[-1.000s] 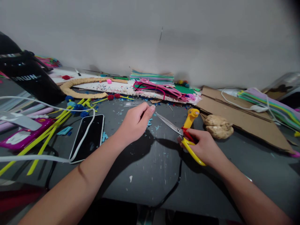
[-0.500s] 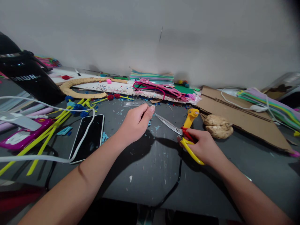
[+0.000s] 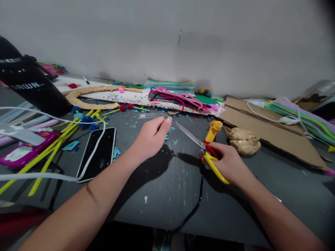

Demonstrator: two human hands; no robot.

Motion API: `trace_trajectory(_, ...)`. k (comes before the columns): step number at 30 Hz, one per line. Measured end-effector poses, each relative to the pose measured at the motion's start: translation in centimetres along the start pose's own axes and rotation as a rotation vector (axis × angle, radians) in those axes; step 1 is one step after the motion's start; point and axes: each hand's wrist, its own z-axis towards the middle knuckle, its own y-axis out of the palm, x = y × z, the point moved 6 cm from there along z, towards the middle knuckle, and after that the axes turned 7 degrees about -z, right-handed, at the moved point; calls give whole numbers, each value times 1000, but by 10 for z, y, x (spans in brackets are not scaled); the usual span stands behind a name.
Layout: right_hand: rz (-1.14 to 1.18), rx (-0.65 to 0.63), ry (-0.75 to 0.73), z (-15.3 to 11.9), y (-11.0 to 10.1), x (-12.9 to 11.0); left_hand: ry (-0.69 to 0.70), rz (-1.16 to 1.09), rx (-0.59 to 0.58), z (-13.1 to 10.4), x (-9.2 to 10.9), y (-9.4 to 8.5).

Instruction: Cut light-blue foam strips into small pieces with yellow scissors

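Note:
My right hand (image 3: pixel 225 162) is wrapped round the yellow and red handles of a pair of scissors (image 3: pixel 192 135). Their metal blades look closed together and point up and left, with the tip a short way from my left thumb. My left hand (image 3: pixel 154 136) is closed, thumb pressed against the bent fingers; whatever is pinched there is hidden or too small to name. Small light-blue scraps (image 3: pixel 175 142) lie on the grey table (image 3: pixel 162 202) below and between the hands.
On the left are a phone (image 3: pixel 98 153), white cable, yellow pipe cleaners (image 3: pixel 56 143), a purple glue gun-like item and a black bottle (image 3: pixel 34 87). Behind lie pink pipe cleaners (image 3: pixel 180 97) and a tan ring (image 3: pixel 86 99). Right of the yellow tool (image 3: pixel 215 129) are a lumpy beige object (image 3: pixel 244 140) and cardboard (image 3: pixel 274 134).
The scissors' tip has shifted slightly up and right, widening the gap to my left thumb. My left hand has barely moved.

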Motion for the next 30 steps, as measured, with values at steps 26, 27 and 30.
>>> trace_trajectory(26, -64, 2, -50, 1, 2, 2, 24, 20, 7, 0, 2, -1)
trace_trajectory(27, -58, -1, -41, 1, 2, 2, 25, 19, 5, 0, 2, 0)
trace_trajectory(30, -20, -18, 8, 1, 2, 3, 26, 17, 2, 0, 2, 0)
